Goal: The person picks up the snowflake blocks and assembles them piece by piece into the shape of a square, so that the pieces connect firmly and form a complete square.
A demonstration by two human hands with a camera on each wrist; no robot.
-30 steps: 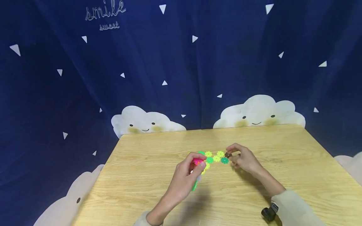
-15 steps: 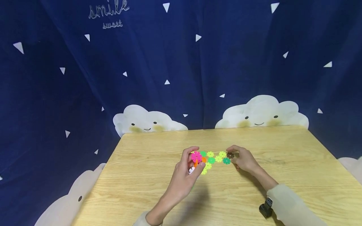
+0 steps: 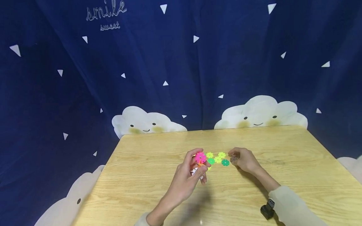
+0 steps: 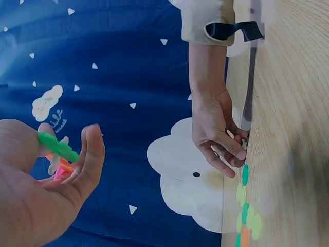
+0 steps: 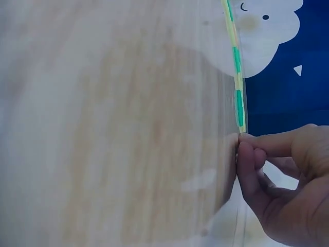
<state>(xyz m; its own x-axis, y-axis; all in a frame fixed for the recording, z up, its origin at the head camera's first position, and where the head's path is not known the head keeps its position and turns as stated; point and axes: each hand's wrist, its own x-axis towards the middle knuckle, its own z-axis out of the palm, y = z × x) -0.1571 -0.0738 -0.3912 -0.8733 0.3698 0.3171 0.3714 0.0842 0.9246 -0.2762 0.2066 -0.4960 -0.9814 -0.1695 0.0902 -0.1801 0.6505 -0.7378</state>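
My left hand (image 3: pixel 183 179) grips a cluster of interlocking flower-shaped discs. A pink disc (image 3: pixel 200 157) and a white disc (image 3: pixel 195 171) show in the head view, and a green disc (image 4: pixel 57 146) lies between thumb and fingers in the left wrist view. On the table just right of this hand lies a flat row of discs, with yellow discs (image 3: pixel 222 155) and a teal disc (image 3: pixel 225 162) at its right end. Beside that end, my right hand (image 3: pixel 244 160) pinches a brown disc (image 3: pixel 233 159), largely covered by the fingers. Part of the row is hidden behind my left hand.
The wooden table (image 3: pixel 135 175) spreads around both hands. A dark blue curtain (image 3: pixel 141 62) with clouds and triangles hangs behind its far edge. A black strap with a small device (image 3: pixel 267 212) is on the right sleeve.
My right hand has drawn the brown disc slightly right and nearer, leaving a gap to the yellow discs. The cluster in my left hand has turned, so its pink and white discs show more.
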